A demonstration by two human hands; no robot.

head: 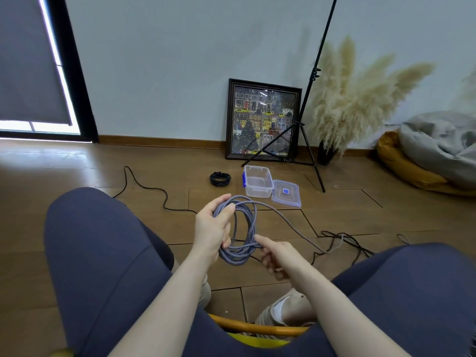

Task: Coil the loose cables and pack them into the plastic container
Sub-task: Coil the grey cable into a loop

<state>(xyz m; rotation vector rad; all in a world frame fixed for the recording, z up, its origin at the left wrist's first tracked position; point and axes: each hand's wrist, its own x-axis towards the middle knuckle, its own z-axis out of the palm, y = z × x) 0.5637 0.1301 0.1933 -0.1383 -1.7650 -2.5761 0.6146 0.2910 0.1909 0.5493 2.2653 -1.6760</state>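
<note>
Left hand (212,229) grips the grey braided cable (242,235), fingers curled round the left side of the coil, several loops hanging from it upright between the knees. Right hand (279,256) is just right of the coil's bottom, index finger straight and touching the loops, other fingers loosely curled; can't tell if they pinch a strand. Free tail of the grey cable leaves the top of the coil, runs right past the right hand and drops to the floor (77,171), ending among loose dark cables (345,240) lying right of the right hand. Ahead of both hands on the floor: clear plastic container (258,182), open, blue latch on its left side, its lid (287,197) lying flat touching its right side. Just left of the container, a coiled black cable (220,178). Another black cable (144,188) snakes uncoiled across the floor, ahead-left of the left hand.
</note>
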